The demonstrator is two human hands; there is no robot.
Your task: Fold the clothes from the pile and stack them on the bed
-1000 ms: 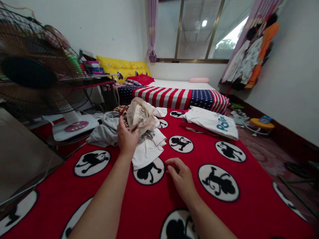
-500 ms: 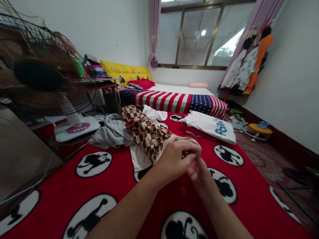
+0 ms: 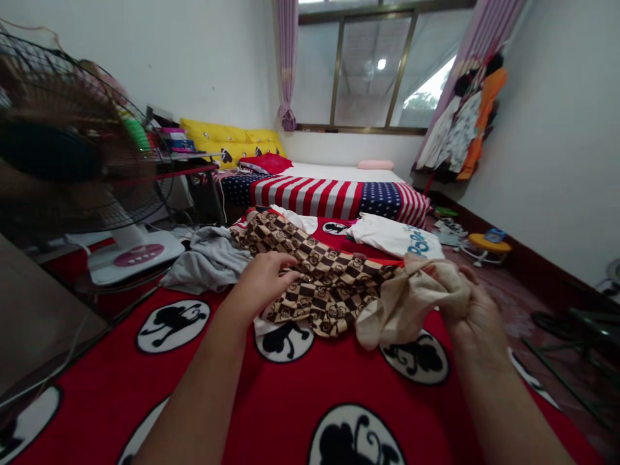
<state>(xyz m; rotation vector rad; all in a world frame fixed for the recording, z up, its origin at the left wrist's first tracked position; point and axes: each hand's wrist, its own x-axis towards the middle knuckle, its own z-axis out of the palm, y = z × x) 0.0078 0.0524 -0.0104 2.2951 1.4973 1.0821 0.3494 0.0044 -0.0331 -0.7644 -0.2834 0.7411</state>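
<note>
Gripped in the right hand (image 3: 472, 316) is the beige end of a brown-checked garment (image 3: 329, 261) lying across the red monkey-print blanket (image 3: 271, 400). The left hand (image 3: 261, 278) curls over this garment; I cannot tell whether it pinches.

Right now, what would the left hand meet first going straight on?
Most likely the brown checkered garment, which lies just ahead of the left hand; whether they touch is unclear.

The checked garment (image 3: 334, 271) is matt cloth, the fan base (image 3: 107, 263) smooth plastic.
</note>
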